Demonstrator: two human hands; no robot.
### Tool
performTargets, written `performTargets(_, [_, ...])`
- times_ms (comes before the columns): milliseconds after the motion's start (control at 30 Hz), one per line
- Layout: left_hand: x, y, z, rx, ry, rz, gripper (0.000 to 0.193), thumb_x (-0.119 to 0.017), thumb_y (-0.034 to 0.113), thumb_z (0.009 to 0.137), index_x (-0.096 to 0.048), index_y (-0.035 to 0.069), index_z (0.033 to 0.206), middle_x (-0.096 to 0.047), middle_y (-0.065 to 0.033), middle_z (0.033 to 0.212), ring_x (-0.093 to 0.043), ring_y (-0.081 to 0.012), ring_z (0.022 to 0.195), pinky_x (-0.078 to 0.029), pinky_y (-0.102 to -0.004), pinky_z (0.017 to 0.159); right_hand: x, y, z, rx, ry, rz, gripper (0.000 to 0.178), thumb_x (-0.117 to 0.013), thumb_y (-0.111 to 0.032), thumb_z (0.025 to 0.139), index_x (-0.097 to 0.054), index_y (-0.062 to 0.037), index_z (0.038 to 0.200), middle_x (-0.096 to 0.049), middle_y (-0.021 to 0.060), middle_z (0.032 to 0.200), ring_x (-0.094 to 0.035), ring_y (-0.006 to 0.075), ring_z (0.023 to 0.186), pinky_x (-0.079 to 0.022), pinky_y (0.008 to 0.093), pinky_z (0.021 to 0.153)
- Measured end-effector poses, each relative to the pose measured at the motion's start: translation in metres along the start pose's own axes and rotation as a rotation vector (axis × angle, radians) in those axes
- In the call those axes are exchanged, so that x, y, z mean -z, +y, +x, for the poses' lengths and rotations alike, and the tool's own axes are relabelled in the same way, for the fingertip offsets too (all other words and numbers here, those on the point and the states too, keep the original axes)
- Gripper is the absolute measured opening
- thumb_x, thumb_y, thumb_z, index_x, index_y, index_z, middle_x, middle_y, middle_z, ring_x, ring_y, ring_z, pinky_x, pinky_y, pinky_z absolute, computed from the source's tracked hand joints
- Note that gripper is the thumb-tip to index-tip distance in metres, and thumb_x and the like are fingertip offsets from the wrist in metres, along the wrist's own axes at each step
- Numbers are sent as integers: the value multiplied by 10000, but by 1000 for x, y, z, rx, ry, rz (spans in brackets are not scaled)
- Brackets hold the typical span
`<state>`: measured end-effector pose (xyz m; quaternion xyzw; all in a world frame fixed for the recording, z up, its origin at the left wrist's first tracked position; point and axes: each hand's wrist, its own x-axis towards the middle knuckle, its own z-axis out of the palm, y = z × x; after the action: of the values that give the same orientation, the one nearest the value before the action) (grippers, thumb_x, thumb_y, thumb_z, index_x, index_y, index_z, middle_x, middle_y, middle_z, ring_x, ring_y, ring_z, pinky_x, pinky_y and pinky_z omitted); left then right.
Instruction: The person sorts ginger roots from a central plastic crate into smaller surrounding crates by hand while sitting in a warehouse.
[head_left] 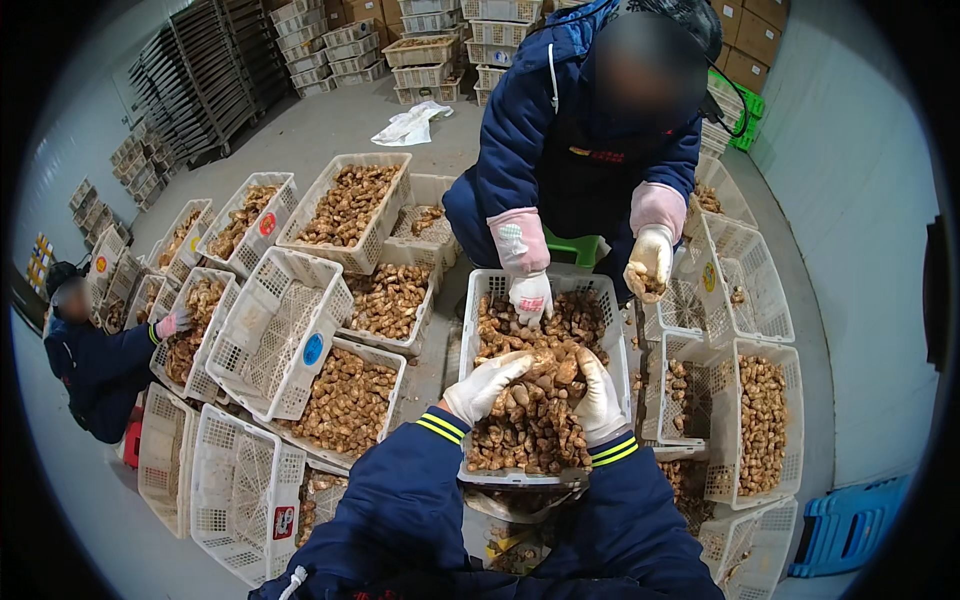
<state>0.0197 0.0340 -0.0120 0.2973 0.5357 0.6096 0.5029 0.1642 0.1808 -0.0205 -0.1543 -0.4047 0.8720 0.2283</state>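
A white plastic crate (625, 375) full of brown, knobby, mushroom- or root-like pieces (520, 450) stands right in front of me. Above its contents, my two gloved hands hold a brown knobby clump (545, 378) between them. My left hand (488, 388) has its fingers on the clump's left side. On the other side, the fingers of my right hand (600, 395) press against it. Across the crate, a co-worker's gloved hand (531, 297) reaches in among the pieces. That person's other gloved hand (650, 265) holds a small brown piece to the right.
White crates (345, 400) of brown pieces surround us, with a bare-bottomed crate (280, 325) perched on others at left. Another person (100, 350) works at far left. Blue plastic crates (850, 528) lie at lower right. Stacked crates (420, 75) stand at the back.
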Motion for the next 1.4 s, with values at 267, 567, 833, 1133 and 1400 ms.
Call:
performTargets(267, [-2,8,7,-38,-56,-173,730,-681,43,878,-325,39,1515,-461,-67,1454,-501,-135,1284,-489,-255,968,28,2,3,-21,47,10,441,-533,-334,1032,-572,16,1297,-654,99,1210,-645,175,1059,-523,298,931])
performTargets(567, [-4,6,4,-114,190,259,551,-744,23,821,-566,8,1342,-603,-64,1310,-575,-110,1143,-508,-250,945,20,5,1,-90,52,-248,453,-626,-280,988,-575,31,1314,-651,81,1233,-582,130,1149,-429,262,1019])
performTargets(833, [2,9,-2,-316,365,836,548,-819,243,763,-632,49,1241,-653,-158,1134,-627,-312,1088,-490,-353,966,12,7,1,-77,-64,-440,476,-630,-292,985,-568,27,1332,-631,86,1281,-553,146,1195,-384,275,1064])
performTargets(1133, [-13,26,-12,-429,221,1093,661,-717,53,728,-538,117,1361,-576,-139,1162,-596,-324,1096,-503,-375,944,17,22,-4,-146,-273,-564,457,-552,-326,1037,-526,17,1338,-601,31,1247,-521,103,1140,-416,267,1008])
performTargets(1400, [-62,43,-20,-679,191,962,592,-745,1,690,-604,36,1264,-596,-172,1219,-565,-351,1155,-467,-402,1001,-2,-10,-36,38,-52,-233,444,-616,-194,998,-487,7,1372,-583,34,1245,-534,113,1128,-445,262,983])
